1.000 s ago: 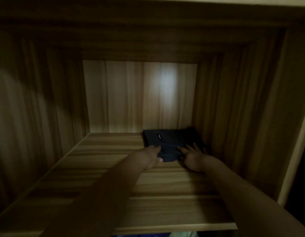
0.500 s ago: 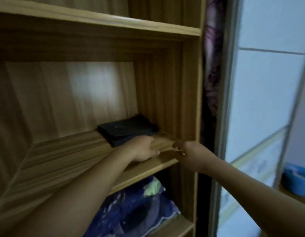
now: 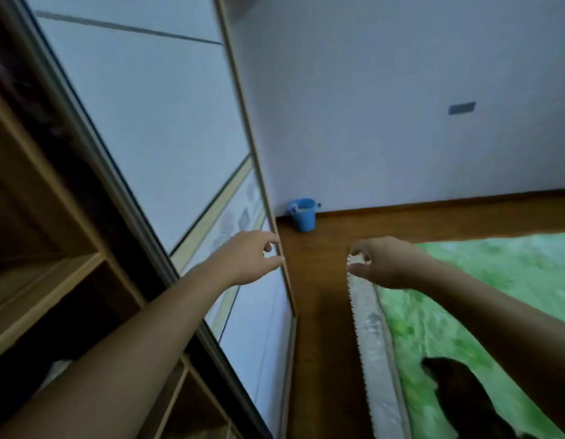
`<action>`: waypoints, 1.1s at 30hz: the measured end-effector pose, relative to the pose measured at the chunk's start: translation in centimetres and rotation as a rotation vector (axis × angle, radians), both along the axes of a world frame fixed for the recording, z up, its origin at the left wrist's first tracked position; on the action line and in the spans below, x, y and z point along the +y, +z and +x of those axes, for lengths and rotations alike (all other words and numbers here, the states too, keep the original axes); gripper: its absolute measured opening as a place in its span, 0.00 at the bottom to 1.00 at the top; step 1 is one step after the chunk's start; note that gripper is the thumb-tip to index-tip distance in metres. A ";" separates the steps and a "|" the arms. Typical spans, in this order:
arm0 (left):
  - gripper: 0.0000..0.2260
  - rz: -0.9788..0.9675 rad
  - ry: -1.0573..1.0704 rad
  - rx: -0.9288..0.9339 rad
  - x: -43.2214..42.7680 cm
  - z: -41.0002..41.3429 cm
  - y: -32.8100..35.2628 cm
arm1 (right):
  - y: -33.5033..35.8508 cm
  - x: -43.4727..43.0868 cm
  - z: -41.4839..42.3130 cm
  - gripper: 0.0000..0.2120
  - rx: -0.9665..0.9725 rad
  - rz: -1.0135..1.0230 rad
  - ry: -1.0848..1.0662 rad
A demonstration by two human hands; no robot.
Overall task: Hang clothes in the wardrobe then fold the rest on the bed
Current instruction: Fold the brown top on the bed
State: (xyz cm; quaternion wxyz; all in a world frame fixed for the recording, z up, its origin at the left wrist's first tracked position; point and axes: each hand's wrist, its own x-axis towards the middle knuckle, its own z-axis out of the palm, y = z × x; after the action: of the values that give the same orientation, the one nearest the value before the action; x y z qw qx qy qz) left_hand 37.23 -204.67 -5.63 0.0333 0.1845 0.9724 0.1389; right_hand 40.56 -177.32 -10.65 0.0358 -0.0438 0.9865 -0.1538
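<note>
My left hand (image 3: 248,258) hangs in the air in front of the wardrobe's sliding door (image 3: 154,128), fingers loosely curled, holding nothing. Over the near corner of the bed (image 3: 496,280), my right hand (image 3: 382,261) is also loosely curled and empty. The bed has a green patterned sheet and a pale mattress edge (image 3: 374,359). A dark garment (image 3: 465,397) lies on the sheet at the lower right. The wooden wardrobe shelves (image 3: 46,289) stand at the left; the folded dark garment placed there is out of view.
A strip of brown wooden floor (image 3: 319,327) runs between the wardrobe and the bed. A small blue bucket (image 3: 302,214) stands on the floor at the wall, beside the door's far edge. The pale wall carries a dark switch plate (image 3: 462,108).
Both hands have come off the folded dark garment and out of the wardrobe shelf. The view has swung right, from the shelf to the sliding door, floor and bed.
</note>
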 end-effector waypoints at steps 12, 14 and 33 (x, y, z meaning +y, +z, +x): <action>0.26 -0.272 -0.615 -0.266 27.8 -11.0 -18.6 | -16.8 23.1 4.1 0.27 -0.339 -0.160 -0.662; 0.26 -0.301 -0.678 -0.318 30.5 -11.2 -21.8 | -19.9 25.0 5.6 0.27 -0.395 -0.221 -0.761; 0.21 -0.667 -1.542 -0.492 48.5 -1.8 -42.7 | -37.1 18.7 24.3 0.16 -0.593 -0.533 -1.624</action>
State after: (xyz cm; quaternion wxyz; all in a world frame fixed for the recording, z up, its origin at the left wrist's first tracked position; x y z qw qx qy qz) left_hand 35.43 -156.13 -48.29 0.3789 0.7361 0.5319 -0.1780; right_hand 64.84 -158.59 -47.72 0.1577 0.7003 0.5958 -0.3601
